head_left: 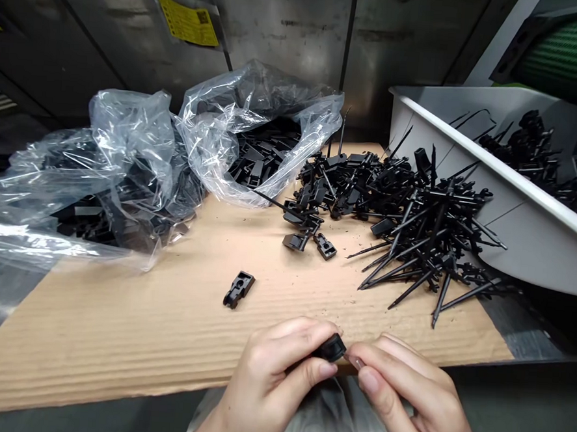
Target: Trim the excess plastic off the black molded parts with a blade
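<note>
Near the front edge of the cardboard, my left hand [279,375] grips a small black plastic part [332,348] between thumb and fingers, its hollow end facing right. My right hand [405,392] is closed in a pinch right beside that end, fingertips at the part; whatever lies between them is too small to make out. A loose black plastic clip [239,289] with a round hole lies on the cardboard, ahead and to the left of my hands. Another clip [324,246] rests farther back, by the pile.
Black parts with long thin stems form a tangled pile [416,211] on the cardboard sheet [164,326]. A grey bin [523,211] with more parts stands at right. Two clear plastic bags [132,128] of black pieces sit at the left and back. Behind is a metal wall [290,33].
</note>
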Tool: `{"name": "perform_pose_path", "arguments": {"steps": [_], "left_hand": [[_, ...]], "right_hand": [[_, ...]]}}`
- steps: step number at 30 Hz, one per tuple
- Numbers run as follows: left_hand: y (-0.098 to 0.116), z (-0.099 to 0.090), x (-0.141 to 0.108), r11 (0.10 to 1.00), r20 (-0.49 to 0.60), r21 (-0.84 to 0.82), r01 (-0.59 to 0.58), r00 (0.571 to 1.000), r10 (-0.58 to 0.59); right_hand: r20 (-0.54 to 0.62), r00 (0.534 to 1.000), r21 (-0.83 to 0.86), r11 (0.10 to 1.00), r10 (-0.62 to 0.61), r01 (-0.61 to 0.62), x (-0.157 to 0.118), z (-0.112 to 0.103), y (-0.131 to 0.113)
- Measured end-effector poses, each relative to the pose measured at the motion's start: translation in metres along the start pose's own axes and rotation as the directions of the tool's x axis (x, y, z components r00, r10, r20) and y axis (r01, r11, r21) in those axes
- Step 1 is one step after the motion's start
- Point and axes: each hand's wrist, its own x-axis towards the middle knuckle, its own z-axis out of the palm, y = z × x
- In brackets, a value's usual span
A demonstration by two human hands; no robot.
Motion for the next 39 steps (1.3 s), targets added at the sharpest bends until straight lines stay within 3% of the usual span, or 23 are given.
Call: {"name": "perform_pose_path", "arguments": {"steps": [16,25,27,30,33,39], "left_hand": [[0.000,-0.001,-0.001,1.000,0.049,0.008,-0.028,0.998,0.027],[0.000,-0.003,0.002,0.999,0.112,0.014,-0.048,0.993,0.046],[-0.001,-0.002,0.002,0.999,0.116,0.020,-0.048,0.992,0.045],[-0.003,-0.001,0.001,0.998,0.113,0.025,-0.061,0.992,0.057],[-0.004,-0.001,0.000,0.999,0.106,0.027,-0.045,0.993,0.042],[-0.001,-0.002,0.002,1.000,0.111,-0.010,-0.008,0.994,0.009]], "right_hand": [[-0.012,0.998,0.012,0.998,-0.056,0.056,-0.003,0.004,0.002],[0.058,0.998,0.084,0.996,0.014,-0.019,0.003,0.000,0.000],[0.025,0.999,0.131,0.990,0.042,-0.045,0.000,0.001,0.000],[-0.080,0.978,0.257,0.952,0.193,-0.167,-0.006,0.004,0.001],[-0.081,0.945,0.303,0.911,0.317,-0.279,-0.009,0.008,0.001],[-0.035,0.970,0.188,0.955,0.241,-0.231,-0.001,0.012,0.000]]}}
